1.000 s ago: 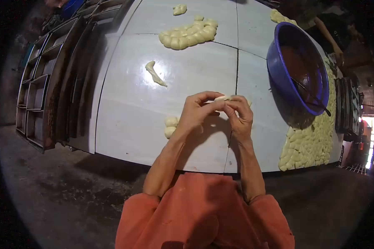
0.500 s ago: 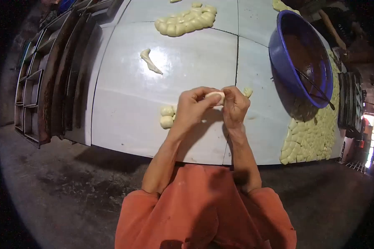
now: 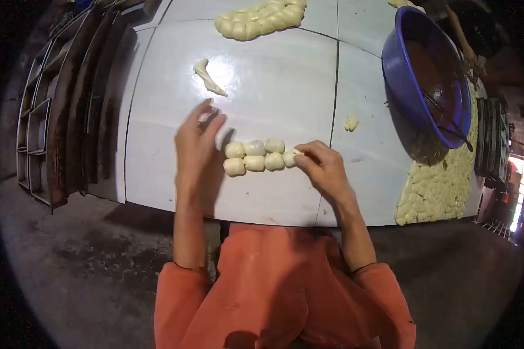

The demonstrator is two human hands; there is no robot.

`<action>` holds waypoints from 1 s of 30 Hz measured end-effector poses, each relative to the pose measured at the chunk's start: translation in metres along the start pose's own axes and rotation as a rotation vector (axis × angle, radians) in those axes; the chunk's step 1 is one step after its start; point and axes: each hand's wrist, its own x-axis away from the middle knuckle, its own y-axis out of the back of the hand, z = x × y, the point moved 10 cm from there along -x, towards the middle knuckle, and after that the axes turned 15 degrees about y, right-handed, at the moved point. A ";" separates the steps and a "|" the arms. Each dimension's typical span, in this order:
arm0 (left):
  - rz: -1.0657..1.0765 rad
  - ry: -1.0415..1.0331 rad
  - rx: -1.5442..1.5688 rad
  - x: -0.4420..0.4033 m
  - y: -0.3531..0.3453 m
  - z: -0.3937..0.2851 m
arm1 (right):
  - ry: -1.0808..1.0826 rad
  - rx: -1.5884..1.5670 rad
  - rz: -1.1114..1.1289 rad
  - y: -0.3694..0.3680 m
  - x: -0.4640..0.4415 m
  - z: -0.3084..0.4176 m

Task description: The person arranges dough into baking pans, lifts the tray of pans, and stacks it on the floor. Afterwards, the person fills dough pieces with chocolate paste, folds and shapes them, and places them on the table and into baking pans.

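Two short rows of pale, smooth dough balls [image 3: 254,163] lie side by side on the white table. At the right end of the front row, my right hand [image 3: 327,168] pinches a dough ball [image 3: 291,157] between thumb and fingers, against its neighbour. My left hand [image 3: 193,142] is raised to the left of the rows, thumb and fingers apart, holding nothing. Just beyond its fingertips rests a twisted strip of dough [image 3: 207,78]. A small dough scrap [image 3: 351,123] sits alone past my right hand.
A purple basin [image 3: 393,75] with brown contents and a thin rod stands at right, by a sheet of many dough pieces [image 3: 431,195]. More joined dough [image 3: 261,20] lies at the far side. Metal trays [image 3: 64,110] stand along the left; another person's arm [image 3: 461,35] shows at upper right.
My hands have separated from the dough they held together. The left moved left and opened; the right lowered a dough ball to the row's end. The rows are now uncovered.
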 end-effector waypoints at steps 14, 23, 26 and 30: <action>-0.082 -0.313 -0.499 -0.113 0.012 -0.058 | 0.102 0.242 -0.219 0.018 -0.004 0.028; 0.333 0.054 0.238 -0.035 -0.043 -0.052 | 0.101 -0.103 -0.251 -0.019 -0.061 0.053; 0.482 0.054 0.338 0.001 -0.074 -0.058 | 0.029 -0.426 -0.211 -0.037 -0.073 0.039; 0.476 0.113 0.371 0.017 -0.081 -0.049 | -0.066 -0.555 -0.091 -0.033 -0.066 0.022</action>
